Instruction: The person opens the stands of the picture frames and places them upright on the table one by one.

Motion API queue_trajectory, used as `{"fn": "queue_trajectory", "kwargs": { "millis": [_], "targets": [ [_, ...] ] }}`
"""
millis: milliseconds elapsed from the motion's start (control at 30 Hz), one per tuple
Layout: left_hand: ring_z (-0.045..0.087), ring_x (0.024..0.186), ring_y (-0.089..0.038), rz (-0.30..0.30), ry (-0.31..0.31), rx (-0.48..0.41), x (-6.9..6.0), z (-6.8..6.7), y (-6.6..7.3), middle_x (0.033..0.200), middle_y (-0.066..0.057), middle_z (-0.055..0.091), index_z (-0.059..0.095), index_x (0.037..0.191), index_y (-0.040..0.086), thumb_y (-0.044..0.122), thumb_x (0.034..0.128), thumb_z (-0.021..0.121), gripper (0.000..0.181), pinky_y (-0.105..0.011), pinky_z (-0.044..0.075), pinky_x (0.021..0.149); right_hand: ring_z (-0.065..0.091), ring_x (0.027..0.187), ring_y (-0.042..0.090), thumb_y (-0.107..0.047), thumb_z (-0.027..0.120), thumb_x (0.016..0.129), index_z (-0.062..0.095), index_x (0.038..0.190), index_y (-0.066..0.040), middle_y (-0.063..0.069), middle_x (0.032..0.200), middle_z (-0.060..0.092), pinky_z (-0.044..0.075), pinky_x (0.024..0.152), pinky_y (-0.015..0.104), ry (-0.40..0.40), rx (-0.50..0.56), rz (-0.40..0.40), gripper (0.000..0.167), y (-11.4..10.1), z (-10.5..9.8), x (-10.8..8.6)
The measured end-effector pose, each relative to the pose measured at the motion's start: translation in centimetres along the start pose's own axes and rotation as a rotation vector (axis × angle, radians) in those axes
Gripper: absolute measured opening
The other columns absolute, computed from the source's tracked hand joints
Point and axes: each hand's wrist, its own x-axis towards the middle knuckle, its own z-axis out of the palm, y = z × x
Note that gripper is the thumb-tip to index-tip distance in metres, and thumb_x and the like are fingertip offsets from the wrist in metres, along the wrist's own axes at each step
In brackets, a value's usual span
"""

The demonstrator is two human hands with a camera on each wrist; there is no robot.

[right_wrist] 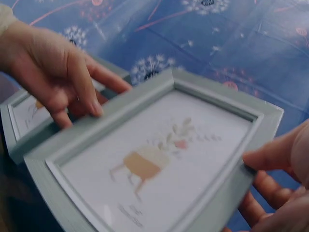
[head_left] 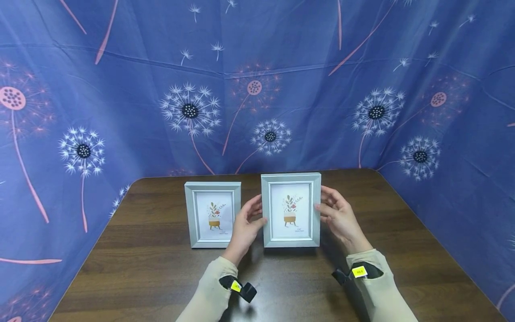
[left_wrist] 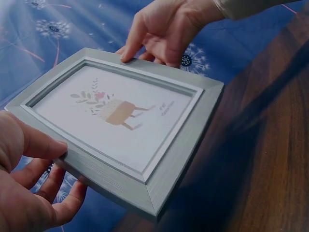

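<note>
Blue cloth (head_left: 310,107) backs a gray frame (head_left: 291,210) between left fingers (head_left: 251,203) and right fingers (head_left: 334,195), which pinch its sides.

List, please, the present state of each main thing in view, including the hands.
Held frame: gripped at both sides, front visible.
Other frame: standing on the table.
Left hand: gripping the held frame's left edge.
Right hand: gripping that frame's right edge.
Patterned cloth: hanging, creased.

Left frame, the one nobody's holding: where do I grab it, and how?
I'd pinch the frame by both side borders, coming from left and right, thumbs in front. It stands upright, and the borders keep thumbs off the picture. Left looks easier; the left hand crowds the right border.
</note>
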Motion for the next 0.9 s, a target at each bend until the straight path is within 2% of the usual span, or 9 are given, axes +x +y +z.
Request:
{"fn": "queue_trajectory", "kwargs": {
  "millis": [233,400,533,633,733,833,900],
  "targets": [
    [0.057,0.114,-0.037,-0.033,0.008,0.014,0.0,0.2,-0.1,0.126,-0.023,0.06,0.049,0.141,-0.002,-0.013,0.0847,0.062,0.059,-0.05,0.046,0.098,0.056,0.099,0.015,0.014,0.053,0.091,0.061,0.123,-0.02,-0.002,0.108,0.06,0.056,0.073,0.03,0.047,0.017,-0.007,0.047,-0.9,0.8,-0.3],
    [0.056,0.115,-0.036,-0.053,0.007,0.031,0.0,0.3,0.1,0.127,-0.021,0.059,0.049,0.142,-0.001,-0.011,0.0858,0.061,0.059,-0.049,0.047,0.098,0.056,0.095,0.014,0.015,0.056,0.091,0.055,0.132,-0.007,-0.001,0.107,0.06,0.056,0.073,0.027,0.07,-0.048,-0.03,0.047,-1.3,1.2,-0.6],
    [0.055,0.116,-0.038,-0.059,0.004,0.022,0.0,0.3,0.0,0.127,-0.022,0.058,0.046,0.143,-0.003,-0.01,0.0855,0.061,0.06,-0.05,0.047,0.099,0.056,0.091,0.013,0.019,0.057,0.088,0.049,0.136,0.006,-0.001,0.104,0.059,0.054,0.07,0.023,0.101,-0.129,-0.077,0.05,-1.7,1.8,-0.9],
    [0.053,0.118,-0.042,-0.052,-0.009,-0.003,0.0,0.4,0.0,0.129,-0.027,0.055,0.042,0.143,-0.009,-0.009,0.0846,0.061,0.062,-0.051,0.045,0.1,0.056,0.089,0.011,0.021,0.057,0.085,0.05,0.134,0.01,0.0,0.102,0.061,0.051,0.07,0.02,0.13,-0.258,-0.155,0.051,-1.9,2.3,-1.1],
    [0.051,0.122,-0.044,-0.069,-0.042,-0.029,-0.2,0.4,0.0,0.132,-0.031,0.052,0.037,0.143,-0.013,-0.005,0.0863,0.061,0.062,-0.049,0.045,0.102,0.055,0.088,0.009,0.023,0.059,0.082,0.056,0.13,0.009,0.006,0.102,0.061,0.047,0.072,0.019,0.152,-0.436,-0.273,0.05,-2.2,2.8,-1.3],
    [0.049,0.126,-0.045,-0.129,-0.095,-0.085,-0.1,0.3,0.0,0.137,-0.033,0.048,0.033,0.145,-0.014,0.003,0.0925,0.058,0.061,-0.047,0.047,0.101,0.054,0.09,0.008,0.026,0.061,0.078,0.061,0.125,0.006,0.013,0.103,0.061,0.045,0.072,0.016,0.157,-0.597,-0.428,0.051,-2.2,3.2,-1.5],
    [0.047,0.129,-0.045,-0.178,-0.135,-0.155,-0.1,0.0,0.1,0.142,-0.034,0.043,0.029,0.147,-0.012,0.011,0.0978,0.052,0.059,-0.048,0.047,0.1,0.054,0.092,0.011,0.029,0.061,0.073,0.063,0.121,0.006,0.016,0.103,0.06,0.044,0.073,0.014,0.151,-0.682,-0.551,0.053,-2.0,3.4,-1.6]
  ]
}}
